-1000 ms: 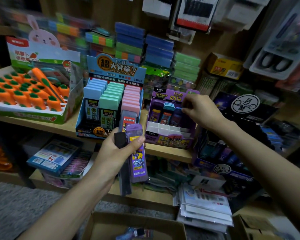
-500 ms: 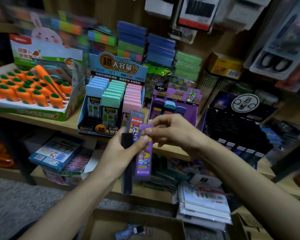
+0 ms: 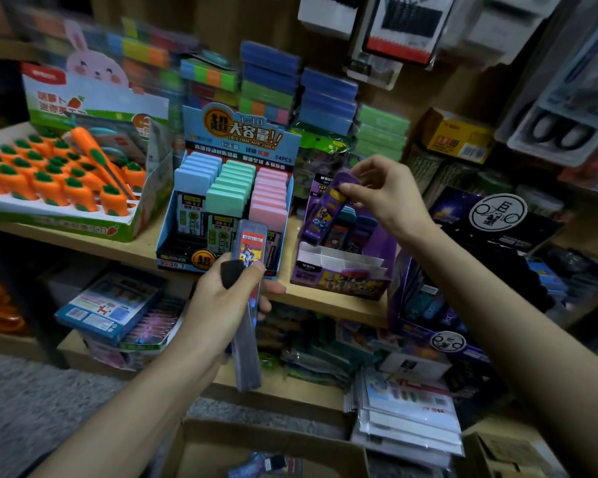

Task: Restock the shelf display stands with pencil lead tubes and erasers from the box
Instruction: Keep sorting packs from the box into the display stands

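Your right hand [image 3: 384, 194] pinches the top end of a slim purple plastic pencil lead tube [image 3: 325, 210], tilted with its lower end over the far rows of the purple cardboard display stand [image 3: 339, 274] on the wooden shelf [image 3: 325, 298]. The stand's near white-divided slots look unfilled, while a few tubes already stand in the far row.

Your left hand [image 3: 228, 301] is closed around a grey translucent flat lead tube with a red label [image 3: 249, 270] and a black-capped piece beside it (whether that is an eraser or a second tube cannot be told), held upright near the front of the blue display stand of pastel lead cases [image 3: 228, 201] to the left.

The purple tube is probably light, rigid and smooth-walled, so a fingertip pinch can let it swivel. It seems best taken at the cap end, as you have it, leaving the lower end free to enter a slot. The cardboard dividers look thin and may bend if the tube lands on an edge.

The brown cardboard box [image 3: 273, 446] sits at the near edge below, with a few more packets visible inside. To the far left stands a tray of orange carrot-shaped items [image 3: 49, 181].
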### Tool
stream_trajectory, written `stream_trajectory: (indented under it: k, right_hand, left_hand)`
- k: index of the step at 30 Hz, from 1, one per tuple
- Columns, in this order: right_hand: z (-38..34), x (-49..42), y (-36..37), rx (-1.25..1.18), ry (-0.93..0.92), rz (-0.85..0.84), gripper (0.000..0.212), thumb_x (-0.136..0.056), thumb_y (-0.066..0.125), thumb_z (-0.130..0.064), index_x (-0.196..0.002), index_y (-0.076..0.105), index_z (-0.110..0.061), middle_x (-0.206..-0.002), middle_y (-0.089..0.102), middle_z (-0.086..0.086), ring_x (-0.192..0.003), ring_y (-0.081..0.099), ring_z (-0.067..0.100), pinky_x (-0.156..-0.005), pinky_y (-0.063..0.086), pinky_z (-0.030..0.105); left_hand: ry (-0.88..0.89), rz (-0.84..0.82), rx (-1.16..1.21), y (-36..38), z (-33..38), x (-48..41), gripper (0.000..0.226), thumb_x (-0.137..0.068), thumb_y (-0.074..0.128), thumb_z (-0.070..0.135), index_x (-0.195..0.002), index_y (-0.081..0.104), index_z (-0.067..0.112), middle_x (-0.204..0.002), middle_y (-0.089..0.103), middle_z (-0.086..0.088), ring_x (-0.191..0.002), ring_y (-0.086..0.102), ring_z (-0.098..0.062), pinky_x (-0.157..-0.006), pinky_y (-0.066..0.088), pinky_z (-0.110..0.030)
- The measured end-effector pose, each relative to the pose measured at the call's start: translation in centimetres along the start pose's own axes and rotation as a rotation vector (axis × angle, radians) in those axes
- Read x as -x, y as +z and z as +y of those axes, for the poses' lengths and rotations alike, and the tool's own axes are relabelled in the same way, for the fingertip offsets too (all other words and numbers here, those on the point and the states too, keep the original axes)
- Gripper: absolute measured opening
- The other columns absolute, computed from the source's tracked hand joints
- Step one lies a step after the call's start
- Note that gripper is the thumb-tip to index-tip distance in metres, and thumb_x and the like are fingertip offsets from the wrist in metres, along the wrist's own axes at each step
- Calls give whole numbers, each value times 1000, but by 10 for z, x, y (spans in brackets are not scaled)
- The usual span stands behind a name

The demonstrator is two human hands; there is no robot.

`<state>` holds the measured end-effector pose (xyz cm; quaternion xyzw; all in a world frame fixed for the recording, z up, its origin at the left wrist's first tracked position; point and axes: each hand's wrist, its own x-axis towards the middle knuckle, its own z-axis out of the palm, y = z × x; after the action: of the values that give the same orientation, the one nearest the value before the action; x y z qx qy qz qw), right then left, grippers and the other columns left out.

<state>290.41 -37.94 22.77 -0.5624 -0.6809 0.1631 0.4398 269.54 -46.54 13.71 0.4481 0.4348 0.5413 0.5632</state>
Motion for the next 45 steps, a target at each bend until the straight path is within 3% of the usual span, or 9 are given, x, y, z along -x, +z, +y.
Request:
stream_trajectory:
  k: [7, 13, 18, 24, 33, 36, 38, 41, 45]
  right_hand:
    - [6, -10, -4, 46, -73, 32, 20, -80, 72, -11, -81, 57, -23, -79, 64, 2, -78, 64, 22, -73, 56, 43]
    - [16, -7, 12, 154, -172, 18, 16, -79, 73, -11, -86, 59, -15, -75, 58, -8, -70, 54, 4, -65, 41, 9]
    - [27, 1, 28, 476, -265, -100, 20, -79, 72, -20, -91, 63, -8, -93, 58, 7, -91, 51, 21, -75, 37, 30]
    - [23, -1, 25, 536, -258, -39, 22, -79, 72, -20, -91, 61, -5, -97, 57, 12, -95, 47, 28, -75, 31, 29]
    - [27, 3, 27, 755, -284, -45, 37, -82, 68, -35, -104, 56, -8, -110, 54, 12, -106, 43, 29, -87, 38, 39]
    - [16, 13, 19, 686, -299, -14, 38, -83, 67, -34, -107, 57, -7, -109, 53, 11, -105, 43, 27, -87, 35, 35]
    - [8, 30, 14, 555, -290, 9, 27, -85, 66, -28, -101, 59, -8, -102, 55, 8, -99, 45, 23, -84, 35, 32]
    - [-4, 72, 15, 142, -134, -82, 4, -88, 63, -19, -89, 61, -16, -85, 61, -3, -83, 55, 12, -75, 43, 27]
    - [-9, 117, 27, -403, 184, -246, 6, -87, 61, -25, -84, 65, -21, -69, 64, -8, -63, 56, 1, -58, 43, 15]
  left_hand:
    - [-2, 5, -5, -1, -1, 0, 11, -93, 52, 25, -96, 54, 14, -75, 74, -2, -51, 59, -5, -49, 49, -17]
    - [8, -1, -4, 0, -2, 0, 6, -94, 52, 24, -94, 52, 18, -74, 74, -3, -51, 58, -6, -48, 48, -17]
    - [-5, -8, -2, -1, -2, 0, 7, -93, 52, 25, -95, 53, 18, -75, 74, -3, -51, 59, -6, -48, 48, -17]
    - [7, -11, 8, -2, -2, 0, 5, -93, 53, 25, -94, 53, 19, -76, 74, -4, -51, 58, -5, -48, 48, -17]
    - [4, -32, 1, 3, 2, 4, 3, -94, 51, 22, -94, 53, 20, -73, 74, -3, -52, 57, -7, -51, 49, -20]
    - [7, -33, -20, 4, 4, 7, 4, -94, 50, 24, -93, 53, 21, -75, 74, -1, -53, 57, -7, -59, 46, -24]
    - [8, -36, -8, 6, 5, 8, 4, -94, 50, 24, -93, 53, 22, -73, 73, -1, -52, 55, -7, -61, 45, -25]
    - [5, -73, 10, 10, 4, 10, 4, -94, 51, 22, -95, 54, 22, -68, 71, -1, -50, 51, -10, -59, 45, -25]
    - [-38, -273, 2, 18, -1, 18, 12, -92, 53, 21, -102, 58, 16, -68, 71, -5, -49, 55, -9, -49, 47, -19]
